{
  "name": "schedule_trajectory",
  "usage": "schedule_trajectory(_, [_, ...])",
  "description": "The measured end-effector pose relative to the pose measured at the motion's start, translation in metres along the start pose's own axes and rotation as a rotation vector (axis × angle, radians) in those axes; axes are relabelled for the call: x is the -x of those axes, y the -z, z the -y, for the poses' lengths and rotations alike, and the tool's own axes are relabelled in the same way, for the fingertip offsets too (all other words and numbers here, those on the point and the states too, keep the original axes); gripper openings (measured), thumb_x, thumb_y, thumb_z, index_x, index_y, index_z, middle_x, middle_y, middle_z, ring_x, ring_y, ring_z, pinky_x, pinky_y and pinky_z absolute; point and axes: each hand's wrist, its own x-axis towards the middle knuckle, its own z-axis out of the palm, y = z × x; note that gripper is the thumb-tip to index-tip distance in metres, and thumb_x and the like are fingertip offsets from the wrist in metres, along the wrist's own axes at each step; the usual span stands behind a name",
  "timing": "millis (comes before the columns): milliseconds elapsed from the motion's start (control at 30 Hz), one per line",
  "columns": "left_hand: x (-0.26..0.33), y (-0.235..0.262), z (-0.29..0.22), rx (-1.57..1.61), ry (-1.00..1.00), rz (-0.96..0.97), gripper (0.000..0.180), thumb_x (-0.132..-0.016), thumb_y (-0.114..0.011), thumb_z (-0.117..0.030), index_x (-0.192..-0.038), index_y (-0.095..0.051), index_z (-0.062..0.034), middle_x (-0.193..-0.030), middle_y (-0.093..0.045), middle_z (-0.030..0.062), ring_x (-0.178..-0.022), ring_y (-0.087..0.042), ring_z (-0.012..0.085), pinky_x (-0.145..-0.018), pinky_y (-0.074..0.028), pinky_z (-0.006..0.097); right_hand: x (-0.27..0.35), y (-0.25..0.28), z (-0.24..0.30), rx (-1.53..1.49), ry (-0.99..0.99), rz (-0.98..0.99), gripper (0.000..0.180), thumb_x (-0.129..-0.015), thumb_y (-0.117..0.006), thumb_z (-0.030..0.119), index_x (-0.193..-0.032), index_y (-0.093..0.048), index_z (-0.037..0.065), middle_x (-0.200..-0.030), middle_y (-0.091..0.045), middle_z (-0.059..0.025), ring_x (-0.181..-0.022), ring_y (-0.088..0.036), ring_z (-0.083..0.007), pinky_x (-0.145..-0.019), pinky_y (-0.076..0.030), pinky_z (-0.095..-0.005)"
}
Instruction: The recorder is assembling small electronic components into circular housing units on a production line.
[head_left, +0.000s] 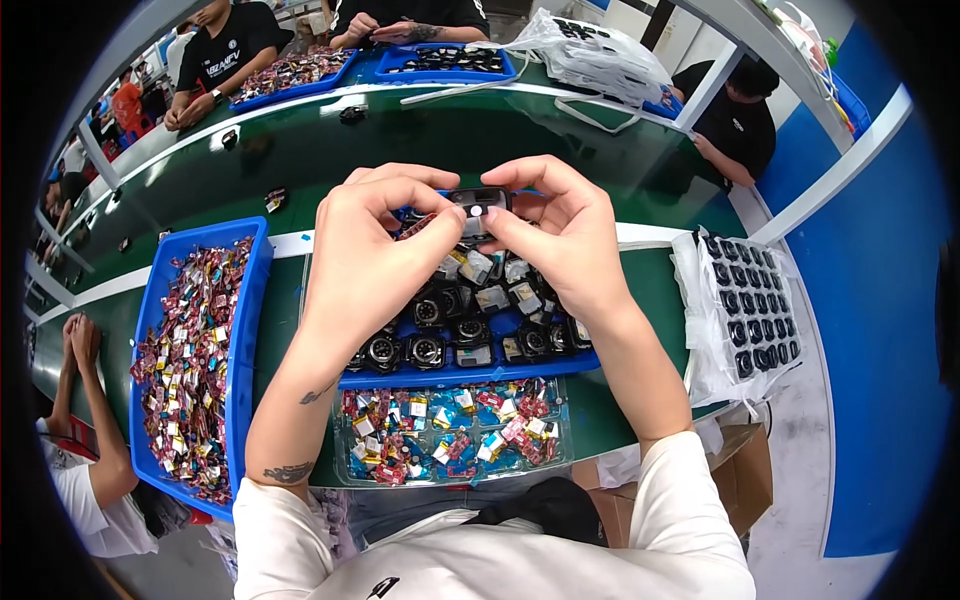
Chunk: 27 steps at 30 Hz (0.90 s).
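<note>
Above a blue tray (480,376), my left hand (375,245) and my right hand (570,240) pinch a small black smartwatch case (487,196) between thumbs and fingers. A pale inner part with a round white spot shows in the case near the thumb tips. Beneath my hands, the tray holds many loose black watch cases (428,312), some showing a round back and some a silvery inside. Nearer to me, a clear plastic tray (345,465) carries small red circuit boards with white and yellow parts. My fingers hide part of the held case.
At left stands a long blue bin (256,300) heaped with red circuit boards. To the right, black watch cases sit in rows on a white-wrapped tray (692,320). Scattered pieces lie on the green conveyor belt (400,140). Co-workers, blue trays (385,72) and bagged stacks (590,65) are beyond.
</note>
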Motion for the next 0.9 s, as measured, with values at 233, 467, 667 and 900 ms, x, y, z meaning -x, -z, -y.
schedule_trajectory(233, [0.002,-0.003,-0.004,-0.029,-0.012,-0.007,0.007,-0.077,-0.069,-0.008,-0.076,-0.071,-0.0015,-0.103,-0.07,0.01,-0.09,-0.06,0.0135,-0.075,-0.046,0.027,0.005,-0.001,0.0,0.129,0.087,0.053,0.023,-0.083,-0.064,-0.004,-0.106,-0.059,-0.004,-0.103,-0.058,-0.0079,-0.093,-0.062,-0.0143,-0.075,-0.06,-0.0284])
schedule_trajectory(467, [0.003,-0.003,-0.002,-0.01,0.006,0.003,0.008,-0.079,-0.069,-0.008,-0.078,-0.071,0.0001,-0.101,-0.07,0.011,-0.082,-0.061,0.0108,-0.071,-0.046,0.025,0.007,-0.008,-0.003,0.102,0.085,-0.007,0.017,-0.083,-0.065,-0.002,-0.1,-0.061,-0.003,-0.104,-0.06,-0.0086,-0.089,-0.062,-0.0126,-0.068,-0.058,-0.0224])
schedule_trajectory(667, [0.004,-0.009,-0.001,0.114,0.072,-0.02,0.013,-0.077,-0.07,-0.012,-0.085,-0.074,-0.0019,-0.091,-0.072,0.0103,-0.081,-0.065,0.0142,-0.07,-0.049,0.028,0.005,-0.005,-0.005,0.029,0.128,-0.069,0.011,-0.084,-0.065,-0.002,-0.095,-0.062,-0.003,-0.094,-0.063,-0.0073,-0.081,-0.064,-0.0114,-0.067,-0.058,-0.0227])
schedule_trajectory(900, [0.004,-0.011,-0.001,0.213,0.03,-0.046,0.015,-0.079,-0.072,-0.011,-0.09,-0.073,-0.0004,-0.085,-0.072,0.0062,-0.07,-0.062,0.0063,-0.057,-0.046,0.021,0.0,0.005,-0.004,-0.049,0.154,-0.168,0.011,-0.084,-0.065,0.0,-0.094,-0.061,-0.002,-0.09,-0.064,-0.0069,-0.079,-0.064,-0.0104,-0.064,-0.057,-0.0239])
